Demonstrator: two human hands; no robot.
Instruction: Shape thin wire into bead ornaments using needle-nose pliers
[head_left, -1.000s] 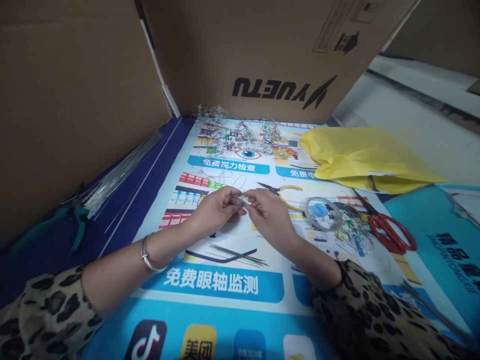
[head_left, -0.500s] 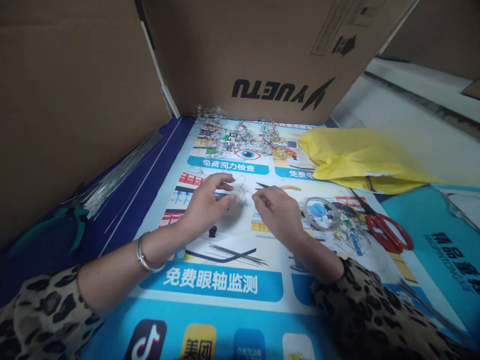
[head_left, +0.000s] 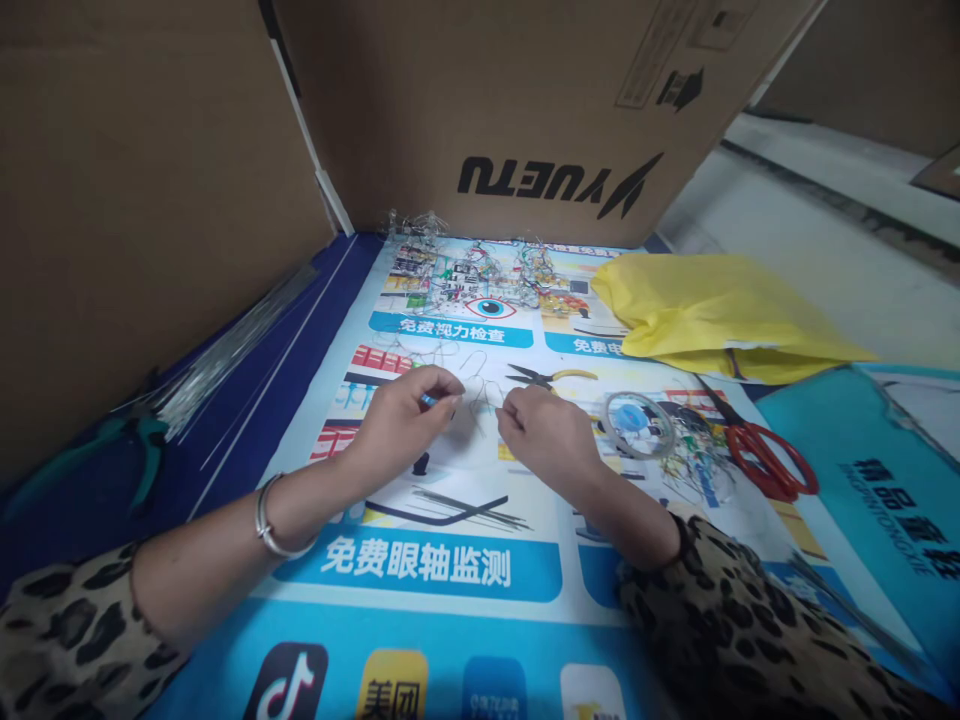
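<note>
Pinches a small blue bead (head_left: 427,400) between left hand (head_left: 397,425) fingertips — grips a thin bent silver wire (head_left: 480,385) with right hand (head_left: 544,435) (loop arching between both), just above printed blue poster mat (head_left: 420,570).

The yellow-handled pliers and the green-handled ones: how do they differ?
The yellow-handled pliers lie on the poster beyond the right hand; the green-handled pliers lie far left on the blue cloth, beside a bundle of rods. The yellow pair looks slimmer, the green bulkier. Both lie untouched; that hand and the left hand pinch a wire.
</note>
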